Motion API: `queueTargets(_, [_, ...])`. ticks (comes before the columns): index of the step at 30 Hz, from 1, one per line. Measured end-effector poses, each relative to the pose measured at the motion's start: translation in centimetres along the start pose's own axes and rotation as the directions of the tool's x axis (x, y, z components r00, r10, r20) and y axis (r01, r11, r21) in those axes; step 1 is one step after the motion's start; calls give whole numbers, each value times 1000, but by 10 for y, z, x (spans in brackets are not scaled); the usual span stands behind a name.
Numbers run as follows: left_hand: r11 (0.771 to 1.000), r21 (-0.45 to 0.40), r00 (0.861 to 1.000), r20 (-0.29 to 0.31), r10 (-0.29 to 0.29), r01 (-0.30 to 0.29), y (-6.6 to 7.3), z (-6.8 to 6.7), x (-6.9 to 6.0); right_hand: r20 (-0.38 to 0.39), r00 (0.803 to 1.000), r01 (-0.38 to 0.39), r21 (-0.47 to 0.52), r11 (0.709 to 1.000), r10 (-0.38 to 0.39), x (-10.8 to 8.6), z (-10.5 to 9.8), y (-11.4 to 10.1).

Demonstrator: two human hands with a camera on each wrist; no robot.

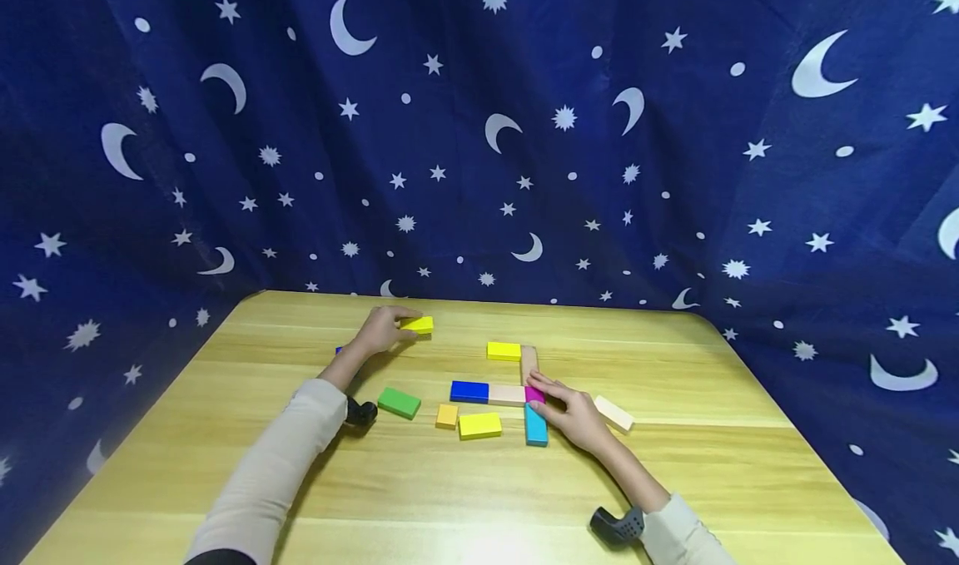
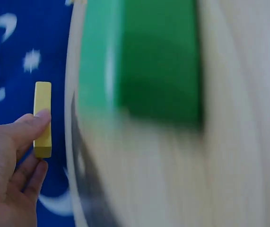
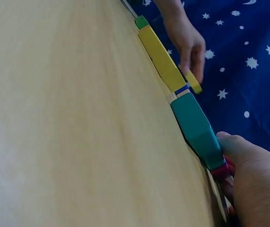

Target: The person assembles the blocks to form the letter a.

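Observation:
A yellow block is pinched between the thumb and fingers of my left hand near the back of the table; the left wrist view shows the same block in that hand. My right hand has its thumb and fingers at a magenta block, holding it on the table. That magenta block joins a light wood block on its left, a cyan block in front and another wood block behind. In the right wrist view, my right hand is beside the teal-looking block.
A blue block ends the row on the left, and a yellow block touches the rear wood block. Loose on the table lie green, orange, yellow and cream blocks. Some blue shows behind my left forearm.

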State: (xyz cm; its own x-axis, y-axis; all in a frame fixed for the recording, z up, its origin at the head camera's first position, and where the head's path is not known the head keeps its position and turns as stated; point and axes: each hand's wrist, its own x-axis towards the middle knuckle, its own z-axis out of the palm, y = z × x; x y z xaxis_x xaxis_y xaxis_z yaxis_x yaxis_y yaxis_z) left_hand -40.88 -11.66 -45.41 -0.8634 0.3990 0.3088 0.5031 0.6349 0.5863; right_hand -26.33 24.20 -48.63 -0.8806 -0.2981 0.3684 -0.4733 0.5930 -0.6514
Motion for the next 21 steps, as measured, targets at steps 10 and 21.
queueTargets(10, [997, 60, 986, 160, 37, -47, 47, 46, 14, -3, 1000, -15, 18, 1000, 15, -1, 1, 2])
queueTargets(21, [998, 21, 983, 175, 51, -56, 58, 65, 20, 5, 1000, 1, 8, 1000, -1, 0, -1, 1])
